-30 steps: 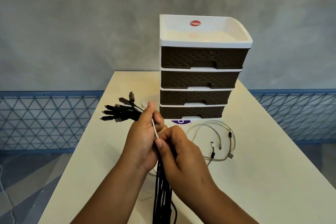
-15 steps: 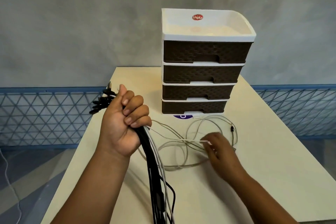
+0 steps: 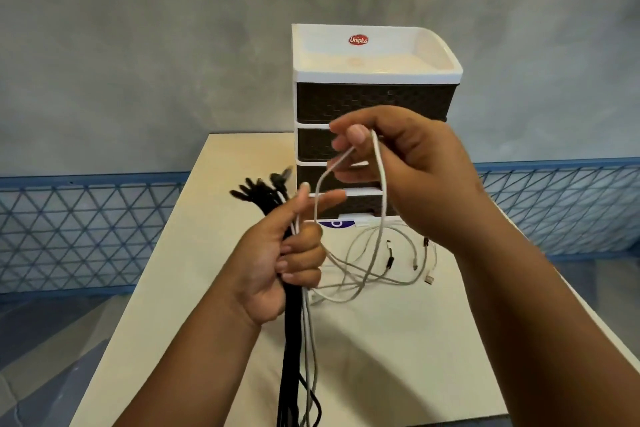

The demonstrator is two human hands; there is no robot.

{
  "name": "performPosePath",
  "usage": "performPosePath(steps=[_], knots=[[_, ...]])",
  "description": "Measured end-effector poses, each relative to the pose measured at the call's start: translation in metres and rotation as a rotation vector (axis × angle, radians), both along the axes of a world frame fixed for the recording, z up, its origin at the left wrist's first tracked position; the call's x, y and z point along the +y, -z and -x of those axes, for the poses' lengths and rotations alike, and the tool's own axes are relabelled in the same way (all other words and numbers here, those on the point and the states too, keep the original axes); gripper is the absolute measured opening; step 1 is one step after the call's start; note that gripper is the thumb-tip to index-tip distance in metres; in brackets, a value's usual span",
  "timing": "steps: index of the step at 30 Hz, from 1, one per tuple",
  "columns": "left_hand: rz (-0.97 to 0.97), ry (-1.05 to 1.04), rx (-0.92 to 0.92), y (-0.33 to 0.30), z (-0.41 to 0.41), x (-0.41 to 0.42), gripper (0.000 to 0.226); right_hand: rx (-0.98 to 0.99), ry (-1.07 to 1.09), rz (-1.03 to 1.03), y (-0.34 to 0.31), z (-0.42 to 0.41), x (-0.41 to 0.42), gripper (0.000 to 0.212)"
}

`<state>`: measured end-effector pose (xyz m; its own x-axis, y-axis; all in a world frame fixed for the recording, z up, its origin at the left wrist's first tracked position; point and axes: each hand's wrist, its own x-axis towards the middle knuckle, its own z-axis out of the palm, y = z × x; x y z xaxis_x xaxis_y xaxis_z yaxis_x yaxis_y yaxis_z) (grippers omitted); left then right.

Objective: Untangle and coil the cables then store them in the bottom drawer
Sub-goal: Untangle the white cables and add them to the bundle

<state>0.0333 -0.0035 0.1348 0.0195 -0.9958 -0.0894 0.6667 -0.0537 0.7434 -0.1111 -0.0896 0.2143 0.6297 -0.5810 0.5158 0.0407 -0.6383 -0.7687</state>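
Note:
My left hand (image 3: 282, 255) grips a bundle of black cables (image 3: 290, 340) upright over the table, their plugs fanning out above my fist and the rest hanging off the front edge. My right hand (image 3: 405, 166) is raised in front of the drawers and pinches a white cable (image 3: 380, 191), which loops down to my left hand and to more pale cables (image 3: 391, 270) lying tangled on the table. The drawer unit (image 3: 374, 97), white frame with several brown drawers, stands behind; its bottom drawer (image 3: 349, 206) is closed and partly hidden by my hands.
The cream table (image 3: 398, 357) is narrow, with edges falling off on both sides and in front. A blue lattice railing (image 3: 69, 229) runs behind it against a grey wall. A purple-and-white label (image 3: 337, 224) lies at the foot of the drawers.
My right hand has lifted off the table with the white cable, rising toward my left hand. My left hand moved right with the black bundle and its forefinger and thumb straightened.

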Motion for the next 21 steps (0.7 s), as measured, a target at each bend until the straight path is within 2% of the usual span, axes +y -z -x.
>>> performPosePath(steps=[3,6,7,8,11,12,13,16,18,21], knots=[[-0.027,0.05,-0.06,-0.002,0.008,0.003,0.047,-0.006,-0.056,-0.044,0.007,-0.005,-0.004,0.031],[-0.023,0.037,0.024,0.0,0.002,0.006,0.041,-0.094,-0.145,-0.403,0.048,0.006,-0.022,0.052],[-0.013,0.042,0.049,0.002,-0.001,0.008,0.042,-0.069,-0.145,-0.514,0.07,0.013,-0.026,0.056],[0.0,0.053,0.075,0.002,-0.004,0.01,0.043,0.018,-0.137,-0.565,0.093,0.019,-0.027,0.054],[0.026,0.089,0.123,0.004,-0.006,0.015,0.041,0.418,-0.199,-0.491,0.154,0.033,-0.011,0.041],[0.026,0.099,0.123,0.003,-0.005,0.016,0.04,0.444,-0.201,-0.479,0.164,0.035,-0.004,0.038],[0.026,0.111,0.117,0.002,-0.003,0.018,0.04,0.402,-0.169,-0.481,0.169,0.034,0.002,0.035],[0.028,0.161,0.084,-0.001,0.008,0.021,0.039,0.063,0.034,-0.555,0.156,0.038,0.006,0.027],[0.032,0.215,0.076,-0.003,0.019,0.024,0.039,-0.095,0.107,-0.527,0.136,0.048,0.005,0.024],[0.046,0.324,0.102,-0.003,0.038,0.03,0.037,-0.251,0.013,-0.499,0.103,0.071,0.009,0.026]])
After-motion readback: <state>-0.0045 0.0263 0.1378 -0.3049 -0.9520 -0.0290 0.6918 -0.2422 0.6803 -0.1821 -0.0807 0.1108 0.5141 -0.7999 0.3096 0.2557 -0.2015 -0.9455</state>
